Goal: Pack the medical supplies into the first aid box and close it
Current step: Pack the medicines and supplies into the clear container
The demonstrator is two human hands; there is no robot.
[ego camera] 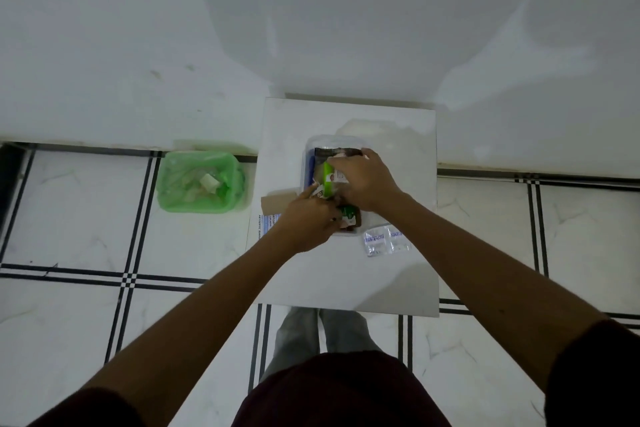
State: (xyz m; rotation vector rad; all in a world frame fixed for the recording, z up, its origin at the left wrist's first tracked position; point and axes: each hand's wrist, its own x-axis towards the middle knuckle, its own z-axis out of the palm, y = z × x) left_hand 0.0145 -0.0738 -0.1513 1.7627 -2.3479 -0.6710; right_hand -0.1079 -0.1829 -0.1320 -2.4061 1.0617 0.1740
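A clear plastic first aid box [322,144] stands open on a small white table [346,274]. Inside it lie a dark packet [334,152] and several green and white packets [328,177]. My right hand [363,184] reaches into the box, fingers curled over a white and green packet. My left hand [308,222] is at the box's near left side, fingers pressed on the packets there. Whether either hand truly grips a packet is hard to tell. A clear strip of pouches [386,240] lies on the table right of the box. A bandage box [266,224] shows under my left hand.
A green bin [199,182] lined with a bag stands on the tiled floor left of the table, against the white wall. A brown cardboard flap [275,203] lies at the table's left edge. My legs are just below the table's near edge.
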